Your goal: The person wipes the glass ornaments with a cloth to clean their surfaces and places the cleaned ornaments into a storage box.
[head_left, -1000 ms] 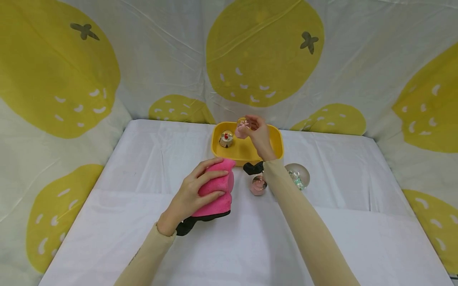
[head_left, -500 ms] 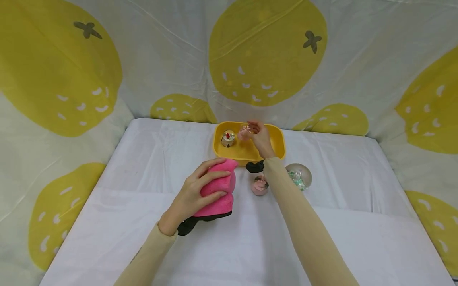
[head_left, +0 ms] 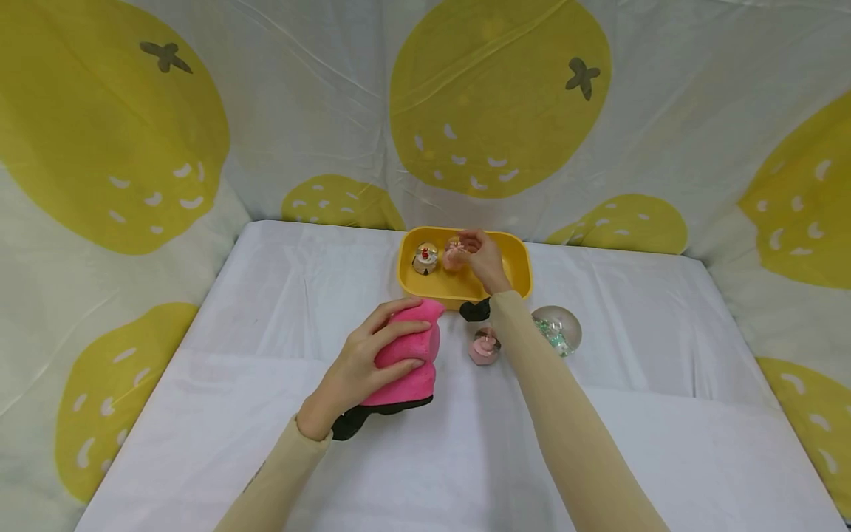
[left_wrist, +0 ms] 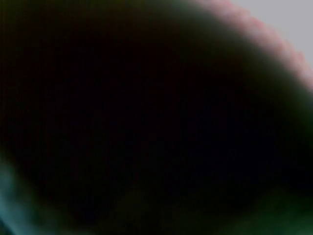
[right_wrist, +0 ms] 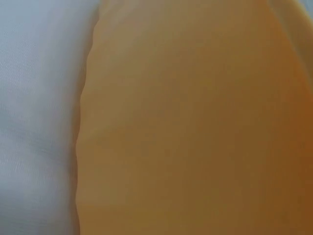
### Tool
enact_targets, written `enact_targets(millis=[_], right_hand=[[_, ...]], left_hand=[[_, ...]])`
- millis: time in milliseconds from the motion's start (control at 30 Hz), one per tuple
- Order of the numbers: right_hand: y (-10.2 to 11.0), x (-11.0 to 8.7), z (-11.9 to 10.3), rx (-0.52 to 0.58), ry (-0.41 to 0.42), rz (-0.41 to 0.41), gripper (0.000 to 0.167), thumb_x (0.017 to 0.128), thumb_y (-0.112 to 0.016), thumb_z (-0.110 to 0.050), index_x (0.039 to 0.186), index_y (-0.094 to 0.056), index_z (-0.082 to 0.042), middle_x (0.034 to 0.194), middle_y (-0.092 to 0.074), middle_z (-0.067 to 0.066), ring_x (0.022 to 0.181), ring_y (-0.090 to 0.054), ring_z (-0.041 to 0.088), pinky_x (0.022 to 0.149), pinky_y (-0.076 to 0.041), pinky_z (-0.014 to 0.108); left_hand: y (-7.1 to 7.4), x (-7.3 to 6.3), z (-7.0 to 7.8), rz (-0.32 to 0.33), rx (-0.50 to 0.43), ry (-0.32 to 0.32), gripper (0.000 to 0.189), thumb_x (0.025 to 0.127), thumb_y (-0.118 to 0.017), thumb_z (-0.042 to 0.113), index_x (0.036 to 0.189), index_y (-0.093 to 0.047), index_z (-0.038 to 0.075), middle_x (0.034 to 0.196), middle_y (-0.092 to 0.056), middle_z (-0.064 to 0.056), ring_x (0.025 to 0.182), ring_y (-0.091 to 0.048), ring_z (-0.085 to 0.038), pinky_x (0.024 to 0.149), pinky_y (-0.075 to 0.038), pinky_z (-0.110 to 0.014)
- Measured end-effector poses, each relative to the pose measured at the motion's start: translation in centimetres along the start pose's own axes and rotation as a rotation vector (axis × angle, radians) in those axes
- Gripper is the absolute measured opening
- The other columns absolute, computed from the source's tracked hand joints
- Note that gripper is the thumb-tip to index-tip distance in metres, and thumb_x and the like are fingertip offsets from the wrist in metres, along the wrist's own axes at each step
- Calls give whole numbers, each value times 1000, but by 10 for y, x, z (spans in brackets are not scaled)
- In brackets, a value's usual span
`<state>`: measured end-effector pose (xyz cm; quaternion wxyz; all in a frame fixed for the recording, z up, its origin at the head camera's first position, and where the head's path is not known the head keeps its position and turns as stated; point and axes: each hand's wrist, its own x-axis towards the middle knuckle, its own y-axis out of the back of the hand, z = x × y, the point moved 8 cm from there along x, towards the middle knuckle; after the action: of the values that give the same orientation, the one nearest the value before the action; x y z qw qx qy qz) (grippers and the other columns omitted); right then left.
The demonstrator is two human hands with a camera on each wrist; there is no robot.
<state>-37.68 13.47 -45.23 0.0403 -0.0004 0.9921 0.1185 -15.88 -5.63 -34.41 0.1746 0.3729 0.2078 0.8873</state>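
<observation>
In the head view my left hand [head_left: 362,362] grips a thick folded pink cloth [head_left: 404,384] with a dark lower edge, held in front of the yellow tray [head_left: 518,273]. The left wrist view is mostly black, with a fuzzy pink cloth edge [left_wrist: 274,39] at its upper right. My right hand [head_left: 485,260] is over the tray, its fingers pinching a small pink-based snow globe [head_left: 453,256]. Whether that globe touches the tray floor I cannot tell. Just left of it, inside the tray, stands a snow globe with a red dot [head_left: 425,258]. The tray's wall [right_wrist: 186,122] fills most of the right wrist view.
Below my right forearm's left side, a pink snow globe [head_left: 484,347] lies on the white-covered table [head_left: 631,443]. A larger clear globe with green bits [head_left: 561,329] sits to the forearm's right, partly hidden by the sleeve. A lemon-print cloth [head_left: 499,96] hangs behind the table.
My right hand has lowered the pink-based snow globe into the tray, beside the other globe. My left hand keeps its grip on the pink cloth, nearly still.
</observation>
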Motion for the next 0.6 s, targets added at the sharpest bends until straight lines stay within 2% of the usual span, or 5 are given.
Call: enact_targets(millis=[200, 367, 600], right_hand=[[-1, -1, 2, -64, -7, 14, 42, 85, -69, 2, 124, -55, -1, 122, -56, 16, 112, -51, 28, 102, -40, 33], [-1, -3, 1, -75, 8, 6, 44, 83, -70, 5, 124, -53, 3, 120, -56, 19, 108, -51, 29, 100, -41, 34], [-2, -4, -1, -111, 24, -21, 44, 84, -70, 5, 124, -52, 4, 124, -56, 20, 112, -53, 30, 100, -42, 36]], left_hand=[[0, 0, 0, -3, 3, 0, 50, 76, -80, 5, 123, -61, 11, 140, -43, -10, 122, -46, -27, 88, -52, -37], [0, 1, 1, -5, 1, -1, 50, 77, -80, 5, 122, -61, 11, 140, -43, -10, 122, -46, -26, 88, -52, -37], [-2, 1, 1, -7, 0, -2, 49, 77, -80, 7, 122, -61, 11, 139, -43, -10, 122, -46, -26, 89, -51, -37]])
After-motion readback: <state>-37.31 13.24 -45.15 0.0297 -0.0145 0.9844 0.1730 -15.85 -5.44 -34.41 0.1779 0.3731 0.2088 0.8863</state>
